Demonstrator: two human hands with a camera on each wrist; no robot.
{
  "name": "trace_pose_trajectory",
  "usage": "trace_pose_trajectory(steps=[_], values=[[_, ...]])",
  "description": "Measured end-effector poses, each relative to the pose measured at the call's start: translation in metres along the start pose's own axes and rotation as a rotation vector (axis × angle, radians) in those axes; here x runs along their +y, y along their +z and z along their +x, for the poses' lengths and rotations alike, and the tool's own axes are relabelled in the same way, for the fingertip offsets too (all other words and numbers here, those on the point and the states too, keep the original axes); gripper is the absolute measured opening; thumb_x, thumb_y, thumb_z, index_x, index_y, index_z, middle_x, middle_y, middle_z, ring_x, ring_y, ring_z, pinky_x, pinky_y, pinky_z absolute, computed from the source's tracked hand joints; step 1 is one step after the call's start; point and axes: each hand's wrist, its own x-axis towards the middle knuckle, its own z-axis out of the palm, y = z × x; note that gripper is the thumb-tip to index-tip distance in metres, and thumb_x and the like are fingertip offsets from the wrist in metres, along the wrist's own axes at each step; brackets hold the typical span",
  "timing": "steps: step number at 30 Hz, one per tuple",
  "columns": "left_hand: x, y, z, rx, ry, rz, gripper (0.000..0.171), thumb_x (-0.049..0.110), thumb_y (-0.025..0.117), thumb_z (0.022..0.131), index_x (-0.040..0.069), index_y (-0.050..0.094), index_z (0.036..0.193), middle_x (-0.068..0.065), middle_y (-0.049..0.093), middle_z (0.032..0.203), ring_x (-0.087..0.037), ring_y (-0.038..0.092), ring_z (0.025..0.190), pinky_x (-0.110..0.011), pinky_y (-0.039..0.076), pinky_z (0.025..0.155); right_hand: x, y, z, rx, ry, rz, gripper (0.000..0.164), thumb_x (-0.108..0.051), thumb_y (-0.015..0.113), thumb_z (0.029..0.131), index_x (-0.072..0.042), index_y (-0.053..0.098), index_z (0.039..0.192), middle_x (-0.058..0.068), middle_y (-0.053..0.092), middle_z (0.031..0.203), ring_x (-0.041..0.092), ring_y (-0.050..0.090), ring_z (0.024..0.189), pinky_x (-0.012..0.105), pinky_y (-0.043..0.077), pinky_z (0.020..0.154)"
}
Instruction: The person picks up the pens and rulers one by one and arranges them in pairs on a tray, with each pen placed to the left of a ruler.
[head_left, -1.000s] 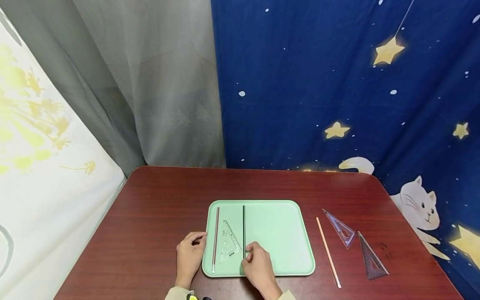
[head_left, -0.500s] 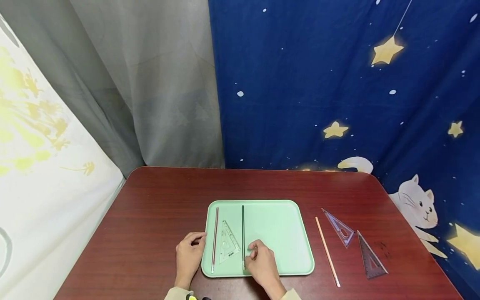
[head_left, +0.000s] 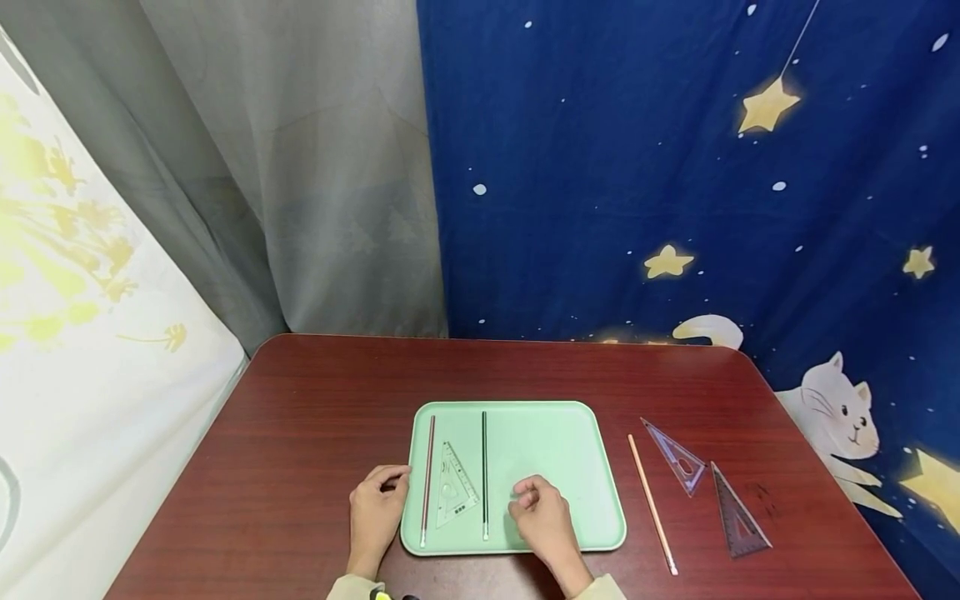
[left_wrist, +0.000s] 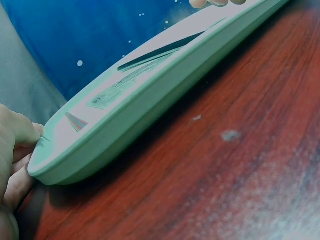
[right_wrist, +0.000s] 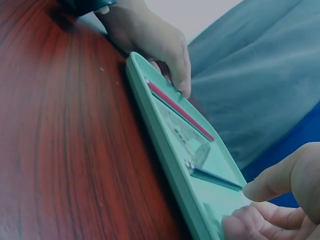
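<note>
A light green tray [head_left: 555,450] lies on the table. My left hand [head_left: 377,512] holds its left rim, a finger on top and others beneath in the left wrist view. Inside, from left to right, lie a red pencil [head_left: 428,479], a clear triangular set square [head_left: 465,493] and a dark green pencil [head_left: 484,475]. My right hand [head_left: 546,521] is over the tray's front part, right of the green pencil. Its fingers are loosely bent and hold nothing; thumb and fingertips stand apart in the right wrist view [right_wrist: 280,200].
Right of the tray, a natural-wood pencil [head_left: 652,504] lies on the red-brown table [head_left: 337,392]. Beyond it are a purple-tinted set square [head_left: 693,481] and a dark set square [head_left: 738,542]. Grey and blue star-patterned curtains [head_left: 562,208] hang behind the table.
My right hand has let go of the dark green pencil's lower end and moved right, away from it. The pencil stays in the tray. My left hand keeps its place on the rim.
</note>
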Motion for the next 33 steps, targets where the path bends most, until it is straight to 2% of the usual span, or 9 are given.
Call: trace_pose_trajectory(steps=[3, 10, 17, 22, 28, 33], values=[[-0.001, 0.0, 0.0, 0.0, 0.0, 0.002, 0.013, 0.004, 0.069, 0.083, 0.014, 0.077, 0.086, 0.003, 0.072, 0.086, 0.002, 0.059, 0.068, -0.017, 0.049, 0.063, 0.004, -0.002, 0.001, 0.009, 0.019, 0.025, 0.016, 0.0, 0.064, 0.074, 0.0, 0.063, 0.09, 0.002, 0.055, 0.071, 0.008, 0.051, 0.057, 0.022, 0.044, 0.05], [-0.001, 0.001, 0.0, 0.001, -0.014, 0.012, 0.012, 0.006, 0.069, 0.083, 0.015, 0.077, 0.086, 0.003, 0.072, 0.086, 0.001, 0.06, 0.069, -0.017, 0.049, 0.063, 0.007, -0.005, 0.002, 0.035, -0.01, 0.144, 0.014, 0.002, 0.062, 0.073, 0.004, 0.062, 0.087, 0.0, 0.055, 0.067, 0.007, 0.052, 0.053, 0.022, 0.047, 0.045], [-0.001, 0.001, 0.0, -0.004, -0.016, 0.013, 0.012, 0.006, 0.069, 0.084, 0.014, 0.077, 0.086, 0.002, 0.072, 0.086, 0.002, 0.059, 0.068, -0.017, 0.049, 0.063, 0.004, -0.013, 0.004, -0.031, 0.093, 0.227, 0.02, 0.001, 0.062, 0.079, 0.007, 0.063, 0.098, 0.008, 0.064, 0.074, 0.012, 0.059, 0.059, 0.026, 0.053, 0.051], [0.0, 0.0, 0.0, -0.006, -0.021, 0.02, 0.012, 0.006, 0.068, 0.084, 0.014, 0.077, 0.087, 0.002, 0.072, 0.088, 0.0, 0.061, 0.07, -0.017, 0.049, 0.064, 0.006, -0.018, 0.005, -0.044, 0.118, 0.257, 0.022, 0.0, 0.062, 0.081, 0.009, 0.063, 0.101, 0.01, 0.067, 0.076, 0.014, 0.062, 0.06, 0.028, 0.054, 0.053], [0.0, 0.001, 0.0, -0.005, -0.019, 0.006, 0.013, 0.006, 0.068, 0.084, 0.014, 0.077, 0.087, 0.002, 0.072, 0.087, 0.0, 0.062, 0.07, -0.017, 0.05, 0.063, 0.012, -0.023, 0.006, -0.042, 0.141, 0.27, 0.023, -0.002, 0.063, 0.082, 0.008, 0.063, 0.103, 0.012, 0.069, 0.08, 0.016, 0.064, 0.062, 0.029, 0.055, 0.056], [-0.001, 0.002, 0.0, 0.002, -0.016, 0.004, 0.013, 0.005, 0.068, 0.083, 0.015, 0.077, 0.086, 0.002, 0.072, 0.087, 0.001, 0.061, 0.069, -0.016, 0.05, 0.062, 0.017, -0.03, 0.006, -0.007, 0.173, 0.288, 0.024, -0.002, 0.063, 0.082, 0.008, 0.063, 0.103, 0.01, 0.069, 0.078, 0.015, 0.063, 0.062, 0.028, 0.055, 0.055]])
